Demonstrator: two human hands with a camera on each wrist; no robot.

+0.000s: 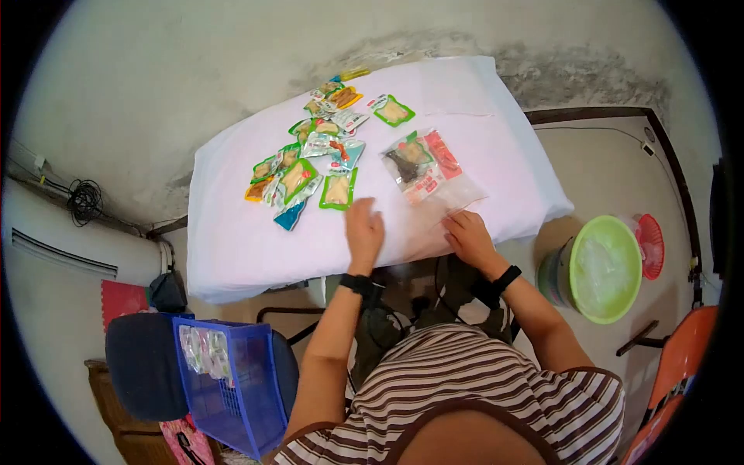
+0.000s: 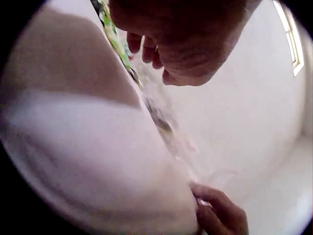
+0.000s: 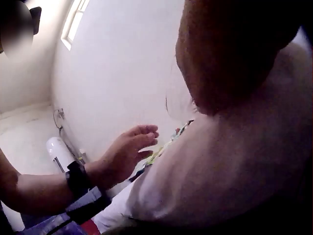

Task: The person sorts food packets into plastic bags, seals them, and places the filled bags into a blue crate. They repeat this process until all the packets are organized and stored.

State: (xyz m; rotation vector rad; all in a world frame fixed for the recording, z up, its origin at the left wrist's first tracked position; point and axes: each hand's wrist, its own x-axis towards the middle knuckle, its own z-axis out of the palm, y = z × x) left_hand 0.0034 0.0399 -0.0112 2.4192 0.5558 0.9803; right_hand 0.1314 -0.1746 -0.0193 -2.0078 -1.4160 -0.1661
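Observation:
A clear plastic bag point(image 1: 422, 184) with red printing lies flat on the white-covered table, its opening end toward the person. Inside it show a green-edged food packet point(image 1: 416, 152) and a dark packet. My right hand point(image 1: 471, 237) pinches the bag's near edge at the front of the table; in the left wrist view, this hand point(image 2: 222, 213) has thumb and fingers together there. My left hand point(image 1: 364, 234) hovers over the cloth, just in front of a green-edged packet point(image 1: 339, 190). Its fingers point(image 3: 142, 138) are loosely bent and hold nothing.
Several sealed food packets point(image 1: 296, 177) lie heaped on the table's left half, and one green-edged packet point(image 1: 394, 111) lies farther back. A lime-green basin point(image 1: 642, 271) on a bucket stands to the right. At the lower left, a blue plastic basket point(image 1: 260, 387) rests on a chair.

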